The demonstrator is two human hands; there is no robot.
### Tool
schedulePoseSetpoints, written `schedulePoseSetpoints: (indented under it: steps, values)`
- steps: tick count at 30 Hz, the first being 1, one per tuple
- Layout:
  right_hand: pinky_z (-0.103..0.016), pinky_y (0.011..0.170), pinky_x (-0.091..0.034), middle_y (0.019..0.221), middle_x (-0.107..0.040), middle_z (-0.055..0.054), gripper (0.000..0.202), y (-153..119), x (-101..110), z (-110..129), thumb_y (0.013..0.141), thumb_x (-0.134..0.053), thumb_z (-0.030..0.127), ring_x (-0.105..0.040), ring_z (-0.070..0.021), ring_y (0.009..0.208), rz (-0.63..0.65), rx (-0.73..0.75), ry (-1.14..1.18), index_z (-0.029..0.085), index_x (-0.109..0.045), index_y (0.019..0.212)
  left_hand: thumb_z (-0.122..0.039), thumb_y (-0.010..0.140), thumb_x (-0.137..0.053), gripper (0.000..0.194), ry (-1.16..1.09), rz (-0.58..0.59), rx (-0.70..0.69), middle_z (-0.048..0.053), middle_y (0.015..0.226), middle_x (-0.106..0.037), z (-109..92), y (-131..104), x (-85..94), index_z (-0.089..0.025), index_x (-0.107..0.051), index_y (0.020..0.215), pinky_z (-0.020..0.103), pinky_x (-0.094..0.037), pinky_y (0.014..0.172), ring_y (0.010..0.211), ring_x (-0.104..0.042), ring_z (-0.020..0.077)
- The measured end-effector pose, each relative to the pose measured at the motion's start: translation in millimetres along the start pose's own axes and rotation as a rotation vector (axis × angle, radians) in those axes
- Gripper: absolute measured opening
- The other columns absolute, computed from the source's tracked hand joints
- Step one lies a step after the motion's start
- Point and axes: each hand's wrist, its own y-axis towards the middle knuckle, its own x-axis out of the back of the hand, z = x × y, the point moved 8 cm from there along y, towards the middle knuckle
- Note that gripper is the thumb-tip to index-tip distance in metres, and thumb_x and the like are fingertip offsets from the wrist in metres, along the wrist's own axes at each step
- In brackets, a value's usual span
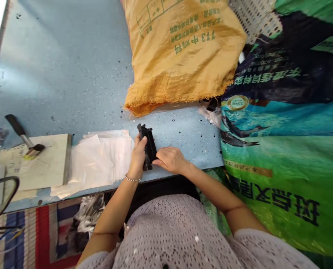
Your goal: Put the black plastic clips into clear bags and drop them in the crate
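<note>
speckled blue tabletop (pixel 85 74), orange sack (pixel 183 59) upper centre. black part (pixel 149 147) just below-left of frame centre: left hand (pixel 138 153) grasping it, right hand (pixel 171 158) curled at its lower-right edge, can't tell if pinching.

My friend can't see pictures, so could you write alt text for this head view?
A person's left hand grips a black part over a speckled blue table, the right hand at the part's near end. Pale thin sheets and a brush lie leftward; a yellow sack lies beyond.
</note>
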Motion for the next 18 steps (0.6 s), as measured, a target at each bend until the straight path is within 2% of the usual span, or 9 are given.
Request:
schedulePoseSetpoints:
  steps: [1,3,5,6,9,11,13,15,18]
  values:
    - [-0.032,0.067,-0.044,0.076,-0.065,-0.003,0.055,-1.7,11.3,-17.5,0.110,-0.027,0.057,-0.060,-0.0186,0.071,-0.035,-0.051,-0.005,0.024,-0.060,0.082,-0.059,0.099,-0.046,0.056,0.054,0.027,0.006,0.003,0.092,-0.068,3.9,-1.8,-3.6,-0.023,-0.046,0.142,0.029,-0.053,0.067,0.071,-0.065,0.0172]
    - [-0.033,0.069,-0.043,0.086,-0.066,-0.007,0.055,-0.1,51.1,-76.0,0.111,-0.019,0.051,-0.060,-0.0193,0.076,-0.188,-0.257,-0.084,0.021,-0.062,0.095,-0.059,0.099,-0.049,0.060,0.277,0.027,-0.014,0.004,0.080,-0.066,8.4,-7.5,-7.7,-0.019,-0.048,0.144,0.032,-0.053,0.066,0.067,-0.064,0.0203]
    - [-0.034,0.074,-0.042,0.110,-0.065,-0.015,0.054,-10.0,110.7,-151.4,0.104,-0.040,0.066,-0.059,-0.0207,0.086,-0.489,-0.661,-0.309,0.017,-0.061,0.115,-0.053,0.099,-0.051,0.057,0.632,0.010,-0.116,0.007,0.081,-0.067,4.3,-14.2,-12.6,-0.017,-0.053,0.143,0.037,-0.053,0.073,0.074,-0.067,0.0255]
    - [-0.036,0.077,-0.042,0.120,-0.062,-0.022,0.061,-10.1,130.5,-180.8,0.101,-0.048,0.066,-0.059,-0.0225,0.091,-0.537,-0.748,-0.341,0.011,-0.058,0.124,-0.050,0.100,-0.051,0.054,0.798,-0.004,-0.172,0.011,0.087,-0.068,1.2,-17.4,-14.9,-0.016,-0.057,0.141,0.041,-0.053,0.078,0.081,-0.068,0.0287]
    - [-0.040,0.083,-0.042,0.101,-0.067,-0.022,0.064,-8.1,168.2,-238.2,0.096,-0.061,0.061,-0.059,-0.0220,0.086,-0.574,-0.851,-0.329,0.003,-0.058,0.122,-0.045,0.102,-0.046,0.048,1.055,-0.036,-0.280,0.021,0.112,-0.067,-6.7,-24.1,-16.5,-0.014,-0.064,0.136,0.048,-0.053,0.087,0.101,-0.067,0.0349]
    - [-0.042,0.084,-0.044,0.085,-0.069,-0.014,0.052,-14.2,180.1,-241.4,0.097,-0.060,0.056,-0.060,-0.0221,0.081,-0.583,-0.849,-0.313,0.009,-0.061,0.118,-0.044,0.103,-0.046,0.050,1.034,-0.040,-0.321,0.022,0.119,-0.065,-12.3,-27.2,-13.0,-0.013,-0.061,0.139,0.050,-0.053,0.091,0.107,-0.065,0.0354]
    - [-0.043,0.082,-0.045,0.080,-0.069,-0.011,0.039,-28.4,181.4,-217.9,0.098,-0.057,0.049,-0.061,-0.0243,0.078,-0.581,-0.835,-0.309,0.016,-0.062,0.119,-0.043,0.103,-0.048,0.049,0.909,-0.044,-0.370,0.021,0.120,-0.064,-21.1,-30.9,-10.2,-0.013,-0.059,0.141,0.051,-0.052,0.097,0.111,-0.064,0.0334]
    - [-0.044,0.079,-0.046,0.089,-0.073,-0.013,0.033,-44.4,169.6,-175.2,0.098,-0.055,0.041,-0.065,-0.0279,0.078,-0.544,-0.813,-0.312,0.021,-0.063,0.123,-0.042,0.102,-0.050,0.045,0.696,0.011,-0.371,0.017,0.118,-0.066,-28.4,-32.6,-15.4,-0.017,-0.060,0.138,0.050,-0.051,0.102,0.109,-0.064,0.0289]
    - [-0.044,0.077,-0.049,0.103,-0.075,-0.015,0.042,-56.4,132.2,-96.3,0.095,-0.055,0.035,-0.070,-0.0315,0.083,-0.426,-0.697,-0.301,0.021,-0.058,0.135,-0.046,0.100,-0.055,0.046,0.193,0.216,-0.184,0.012,0.124,-0.066,-29.2,-26.5,-44.3,-0.024,-0.055,0.140,0.045,-0.054,0.101,0.108,-0.066,0.0232]
